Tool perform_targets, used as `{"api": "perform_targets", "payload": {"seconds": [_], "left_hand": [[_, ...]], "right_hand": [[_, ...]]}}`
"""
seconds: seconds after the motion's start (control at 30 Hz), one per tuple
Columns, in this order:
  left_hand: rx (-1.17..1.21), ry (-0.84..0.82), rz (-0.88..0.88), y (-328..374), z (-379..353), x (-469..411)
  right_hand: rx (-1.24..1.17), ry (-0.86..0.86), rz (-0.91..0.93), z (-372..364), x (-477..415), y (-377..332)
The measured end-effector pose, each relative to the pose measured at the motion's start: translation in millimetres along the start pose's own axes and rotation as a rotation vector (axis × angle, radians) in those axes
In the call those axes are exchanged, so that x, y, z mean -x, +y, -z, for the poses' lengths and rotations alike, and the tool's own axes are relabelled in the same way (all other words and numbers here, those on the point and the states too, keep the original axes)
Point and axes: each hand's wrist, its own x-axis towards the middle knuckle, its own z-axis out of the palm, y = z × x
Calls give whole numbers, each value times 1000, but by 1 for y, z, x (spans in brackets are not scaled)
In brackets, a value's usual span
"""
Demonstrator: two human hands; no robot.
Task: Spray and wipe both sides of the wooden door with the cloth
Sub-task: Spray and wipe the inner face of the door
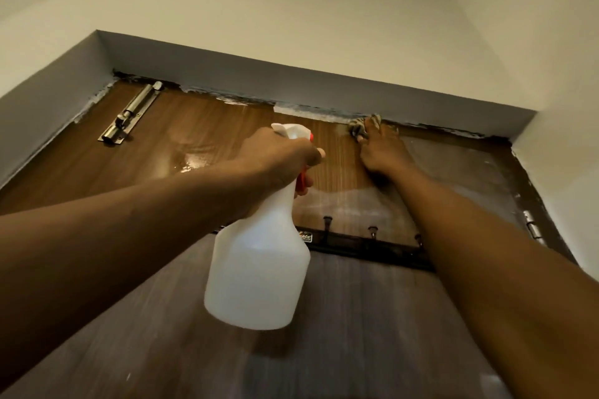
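Observation:
The brown wooden door [210, 126] fills the view from below, wet and shiny near its upper middle. My left hand [278, 155] grips the neck of a white spray bottle [259, 269] with a red trigger, held up in front of the door. Up at the door's top edge, my right hand [382, 152] presses a patterned cloth [363, 126] flat against the wood. Most of the cloth is hidden under my fingers.
A metal slide bolt [129, 113] is fixed at the door's upper left. A dark hook rail [366, 248] crosses the door below my right hand. A hinge [531, 227] shows at the right edge. The grey door frame [291, 84] and white ceiling lie above.

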Motion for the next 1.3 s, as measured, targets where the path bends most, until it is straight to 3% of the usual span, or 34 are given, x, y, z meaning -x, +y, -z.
{"api": "perform_targets", "payload": {"seconds": [0.07, 0.13, 0.2, 0.3, 0.4, 0.47, 0.53, 0.6, 0.77, 0.9, 1.0, 1.1, 1.17, 1.3], "left_hand": [[-16, 13, -19, 4, -13, -3], [-25, 19, -34, 9, -23, -7], [-39, 36, -25, 12, -30, -8], [-74, 38, 3, 19, -42, -5], [-84, 53, 10, 26, -52, -1], [-112, 63, 9, 29, -56, 0], [-123, 69, 6, 32, -61, -1], [-112, 78, 7, 35, -67, -3], [-93, 51, 28, 42, -93, -5], [-67, 20, 23, 43, -107, 8], [-90, 7, 20, 39, -109, 17], [-83, 4, 3, 36, -108, 17], [-74, 11, 1, 36, -109, 16], [-53, -2, 10, 34, -120, 18]], "right_hand": [[-13, 46, 2, -3, -14, -19], [-32, 55, 144, -10, -12, -35], [-52, -20, 322, -11, 11, -35], [-18, -103, 410, -3, 55, 2], [20, -32, 355, 5, 66, 60], [23, -1, 195, 13, 46, 93], [-11, 8, 18, 18, 20, 100], [-44, 44, -38, 16, -3, 82], [-43, -23, 251, 14, 28, 56], [-33, 48, 301, 16, 73, 117], [-49, 132, 16, 24, 44, 186], [-63, 94, -239, 34, 4, 206], [-114, 94, -193, 31, -10, 182], [-48, 4, 135, 22, 24, 133]]}}
